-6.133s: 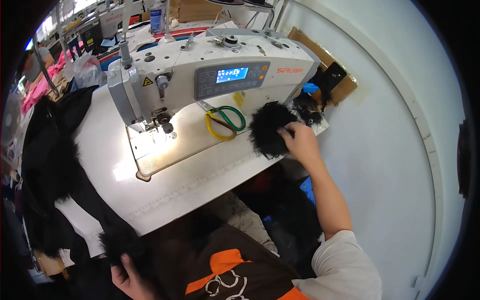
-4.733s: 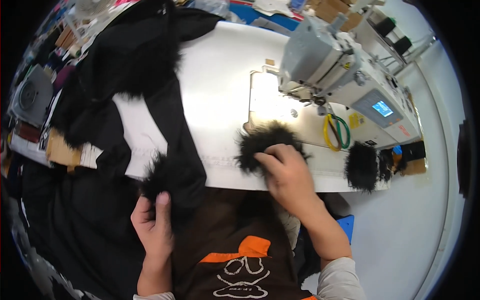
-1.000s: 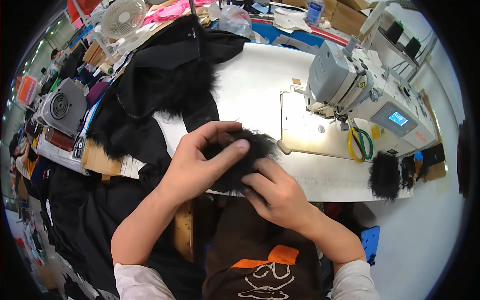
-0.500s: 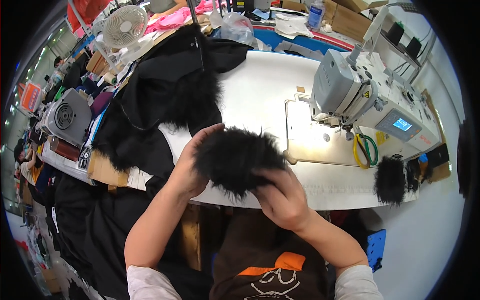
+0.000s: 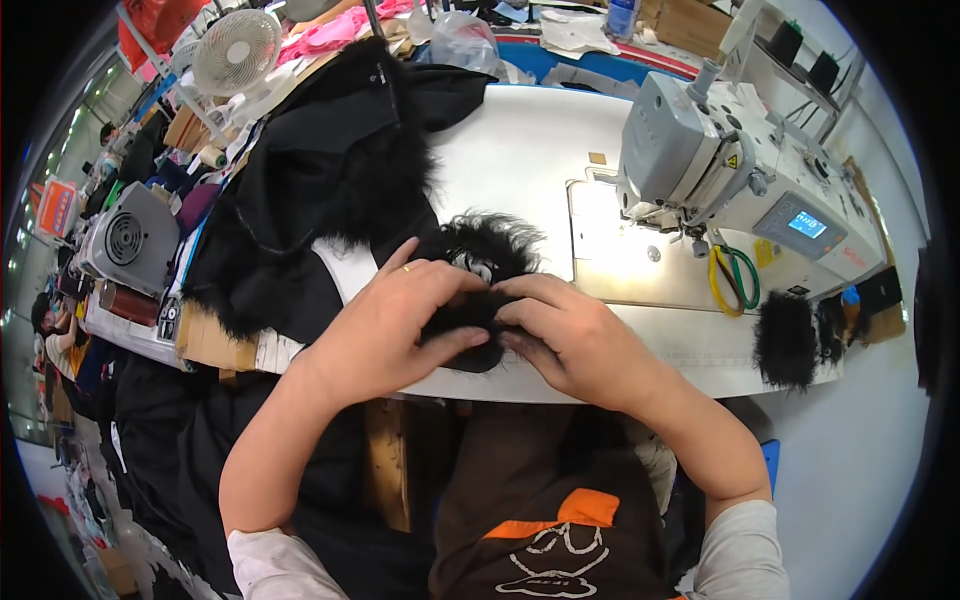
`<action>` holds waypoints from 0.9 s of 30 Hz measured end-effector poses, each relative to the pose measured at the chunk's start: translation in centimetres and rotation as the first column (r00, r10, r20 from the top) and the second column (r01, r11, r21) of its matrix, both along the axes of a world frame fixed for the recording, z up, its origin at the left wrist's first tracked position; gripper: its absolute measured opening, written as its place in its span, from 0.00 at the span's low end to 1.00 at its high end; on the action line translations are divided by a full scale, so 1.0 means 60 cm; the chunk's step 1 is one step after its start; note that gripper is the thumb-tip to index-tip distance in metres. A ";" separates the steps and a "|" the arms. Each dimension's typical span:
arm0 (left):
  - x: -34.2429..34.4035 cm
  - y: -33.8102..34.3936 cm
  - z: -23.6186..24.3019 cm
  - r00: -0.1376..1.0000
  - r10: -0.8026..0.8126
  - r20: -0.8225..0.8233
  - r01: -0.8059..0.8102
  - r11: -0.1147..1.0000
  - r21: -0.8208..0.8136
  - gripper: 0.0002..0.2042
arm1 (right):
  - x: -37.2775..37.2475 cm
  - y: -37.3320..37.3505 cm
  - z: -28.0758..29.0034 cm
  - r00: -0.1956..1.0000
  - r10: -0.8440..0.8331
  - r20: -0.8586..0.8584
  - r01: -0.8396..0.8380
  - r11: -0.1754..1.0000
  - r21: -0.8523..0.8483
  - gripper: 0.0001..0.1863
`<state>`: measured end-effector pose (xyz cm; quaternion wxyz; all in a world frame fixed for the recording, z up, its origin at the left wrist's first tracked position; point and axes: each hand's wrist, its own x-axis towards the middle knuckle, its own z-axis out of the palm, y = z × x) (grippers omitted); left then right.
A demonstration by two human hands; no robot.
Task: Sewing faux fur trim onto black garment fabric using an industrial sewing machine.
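While my left hand [image 5: 385, 320], half-curled, holds the furry black piece [image 5: 497, 240], my right hand [image 5: 592, 345] pinches it too — nearly closed — left of the sewing machine [image 5: 665, 140].

Best gap I've got is the white tabletop [image 5: 545, 125] behind the fluffy black piece [image 5: 495, 238], between the black garment [image 5: 310, 185] and the sewing machine [image 5: 685, 140]. Left hand's [image 5: 395, 325] hemmed in by that heaped garment. Right hand [image 5: 590, 340] has a slim lane along the front edge, but scissors [image 5: 737, 285] flank it and a second fur piece [image 5: 785, 342] plugs the far end.
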<state>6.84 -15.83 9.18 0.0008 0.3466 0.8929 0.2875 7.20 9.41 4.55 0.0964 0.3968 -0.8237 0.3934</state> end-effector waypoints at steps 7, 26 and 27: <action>-0.037 -0.022 0.018 0.922 0.064 0.381 -0.149 0.969 0.198 0.10 | 0.005 -0.009 0.026 0.977 -0.008 -0.214 0.015 0.999 0.029 0.11; -0.074 0.021 0.068 0.760 0.059 0.647 -0.129 0.990 0.061 0.12 | 0.019 -0.002 0.010 0.964 0.164 0.210 -0.137 0.981 -0.135 0.11; -0.074 0.020 0.067 0.786 0.057 0.616 -0.103 0.994 0.040 0.11 | 0.019 -0.002 0.010 0.964 0.164 0.208 -0.137 0.981 -0.136 0.11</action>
